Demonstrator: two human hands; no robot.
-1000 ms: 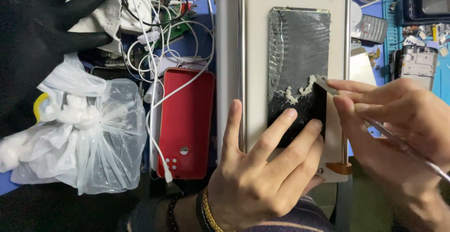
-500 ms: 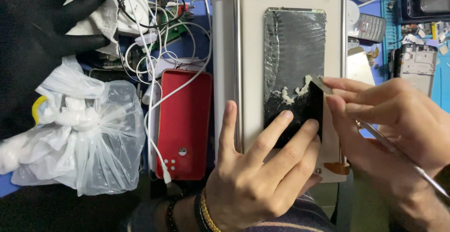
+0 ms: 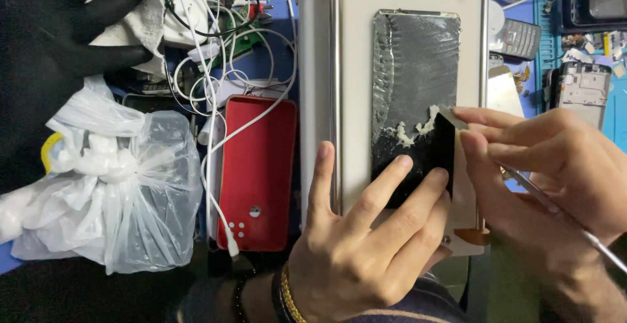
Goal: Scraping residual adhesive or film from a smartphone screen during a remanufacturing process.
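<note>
Left hand: my left hand (image 3: pixel 366 251) lies flat with fingers spread, two fingertips (image 3: pixel 400 166) pressing on the bottom end of the phone screen panel (image 3: pixel 415 101); the thumb rests along the left metal rail (image 3: pixel 335 94).
Right hand: my right hand (image 3: pixel 548 173) pinches a thin flat scraper blade (image 3: pixel 452 116) between thumb and forefinger, its edge touching the panel's right side where the glue stops; a slim metal tool (image 3: pixel 555 209) runs under the same hand toward the lower right.
Screen panel: it lies lengthwise on the beige separator plate (image 3: pixel 356 48), nearer the plate's right edge, between the two rails.
Panel surface: the upper part is grey, wrinkled adhesive film; a ragged whitish ridge of glue (image 3: pixel 415 130) crosses it; below that the glass is bare, black and glossy.
Room to move: I see free plate above the panel up to the far edge; my own fingers crowd the bottom end and the right side.
Left of the plate: a red phone case (image 3: pixel 258 173) sits just beside the plate's left edge, white cables (image 3: pixel 215 88) looping over it; further left a crumpled clear plastic bag (image 3: pixel 124 192).
Top left corner: another person's black-gloved hand (image 3: pixel 59 42) rests on a white cloth (image 3: pixel 140 16).
Right edge: a bare phone frame (image 3: pixel 583 88) on a blue mat (image 3: pixel 617 111).
</note>
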